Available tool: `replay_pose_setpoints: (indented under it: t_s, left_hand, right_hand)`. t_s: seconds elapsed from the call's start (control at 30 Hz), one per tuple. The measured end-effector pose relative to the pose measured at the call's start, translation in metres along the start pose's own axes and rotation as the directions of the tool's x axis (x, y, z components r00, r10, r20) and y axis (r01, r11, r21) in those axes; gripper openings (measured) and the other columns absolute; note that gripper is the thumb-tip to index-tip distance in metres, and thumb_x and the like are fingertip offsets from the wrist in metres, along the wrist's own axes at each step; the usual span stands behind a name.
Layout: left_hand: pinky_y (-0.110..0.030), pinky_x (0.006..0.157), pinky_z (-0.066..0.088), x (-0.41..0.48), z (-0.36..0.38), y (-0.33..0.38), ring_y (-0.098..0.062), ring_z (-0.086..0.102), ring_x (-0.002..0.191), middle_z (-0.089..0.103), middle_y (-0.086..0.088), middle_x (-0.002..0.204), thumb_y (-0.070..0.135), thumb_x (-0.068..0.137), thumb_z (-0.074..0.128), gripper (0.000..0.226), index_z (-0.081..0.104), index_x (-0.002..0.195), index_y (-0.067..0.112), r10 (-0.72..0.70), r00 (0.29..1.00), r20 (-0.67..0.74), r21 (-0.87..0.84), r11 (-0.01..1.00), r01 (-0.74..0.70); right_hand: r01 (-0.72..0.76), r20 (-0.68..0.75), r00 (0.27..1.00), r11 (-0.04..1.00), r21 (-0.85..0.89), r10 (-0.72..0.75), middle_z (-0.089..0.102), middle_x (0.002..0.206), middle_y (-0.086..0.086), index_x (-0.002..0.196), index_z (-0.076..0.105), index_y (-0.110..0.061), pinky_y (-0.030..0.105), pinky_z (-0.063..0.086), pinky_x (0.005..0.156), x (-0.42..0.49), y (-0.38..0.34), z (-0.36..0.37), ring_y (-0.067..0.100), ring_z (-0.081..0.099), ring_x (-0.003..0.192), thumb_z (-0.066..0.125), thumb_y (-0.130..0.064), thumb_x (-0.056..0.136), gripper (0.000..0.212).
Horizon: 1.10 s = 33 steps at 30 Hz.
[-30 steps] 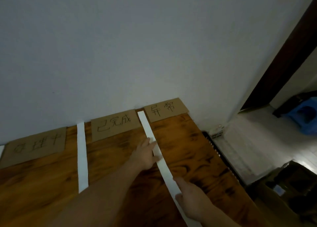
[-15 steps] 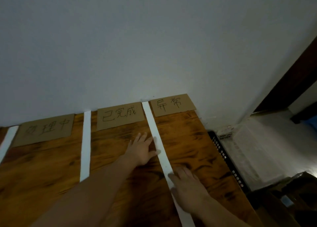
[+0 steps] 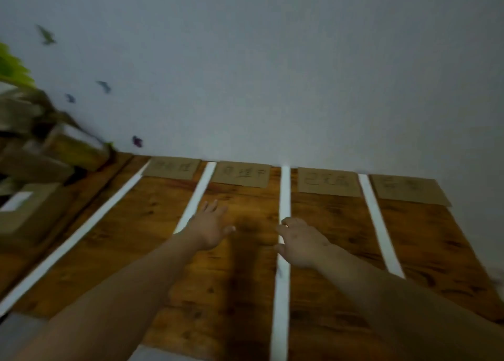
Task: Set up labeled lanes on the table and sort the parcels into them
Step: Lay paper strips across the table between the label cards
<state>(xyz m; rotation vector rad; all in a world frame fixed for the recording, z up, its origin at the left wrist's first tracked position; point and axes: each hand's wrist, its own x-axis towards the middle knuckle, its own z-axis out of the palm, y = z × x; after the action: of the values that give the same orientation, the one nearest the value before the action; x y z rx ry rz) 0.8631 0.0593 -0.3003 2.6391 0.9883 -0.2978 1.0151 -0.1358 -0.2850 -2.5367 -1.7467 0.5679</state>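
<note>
Several white paper strips divide the wooden table [image 3: 240,292] into lanes. A brown cardboard label lies at the far end of each lane by the wall; their writing is blurred. My left hand [image 3: 210,227] is open, fingers spread, over the lane right of the second strip [image 3: 196,197]. My right hand [image 3: 300,242] is open with relaxed fingers, resting on or just above the third strip [image 3: 283,197]. The rightmost strip [image 3: 379,224] lies untouched to its right. Brown cardboard parcels [image 3: 30,210] sit at the far left, one with a white label.
A white wall rises directly behind the table, with small dark bird stickers [image 3: 103,86] on it. A green plant [image 3: 11,66] shows at the upper left above stacked boxes. The table's right edge drops off near the last label [image 3: 409,190].
The view has swung left, bringing more lanes and the parcels into sight. Both hands have left the rightmost strip and moved left; my right hand now lies by the third strip.
</note>
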Motion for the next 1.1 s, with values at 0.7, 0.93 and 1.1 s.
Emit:
replay_pose_setpoints:
  t_s: [0.7,0.93,1.1]
  left_hand:
    - [-0.048,0.116,0.012,-0.115,-0.035,-0.403,-0.027,-0.005,0.145,0.002,-0.002,0.159,0.053,0.092,0.045,0.074,0.011,0.15,0.024,-0.276,0.956,0.103,-0.026,0.96,0.28]
    - [-0.045,0.116,0.012,-0.066,-0.023,-0.462,-0.025,-0.004,0.145,0.002,0.002,0.159,0.053,0.092,0.043,0.073,0.01,0.151,0.024,-0.217,0.963,0.157,0.005,0.976,0.219]
    - [-0.049,0.117,0.012,-0.028,-0.018,-0.482,-0.026,-0.004,0.145,0.004,0.0,0.159,0.037,0.099,0.035,0.058,0.01,0.15,0.025,-0.082,0.974,0.211,0.037,0.996,0.076]
  right_hand:
    - [0.217,0.155,0.962,0.975,0.055,-0.223,0.035,0.147,0.008,0.146,0.033,-0.018,0.039,0.033,0.108,0.192,-0.373,0.049,0.027,0.033,0.134,0.044,-0.045,0.097,0.057]
    - [0.181,0.19,0.962,0.979,0.091,-0.196,0.032,0.151,0.007,0.147,0.033,-0.017,0.036,0.028,0.111,0.268,-0.411,0.076,0.026,0.03,0.137,0.045,-0.043,0.097,0.058]
    - [0.109,0.215,0.967,0.983,0.145,-0.139,0.031,0.152,0.006,0.147,0.032,-0.023,0.039,0.026,0.113,0.286,-0.43,0.104,0.026,0.027,0.139,0.046,-0.043,0.095,0.058]
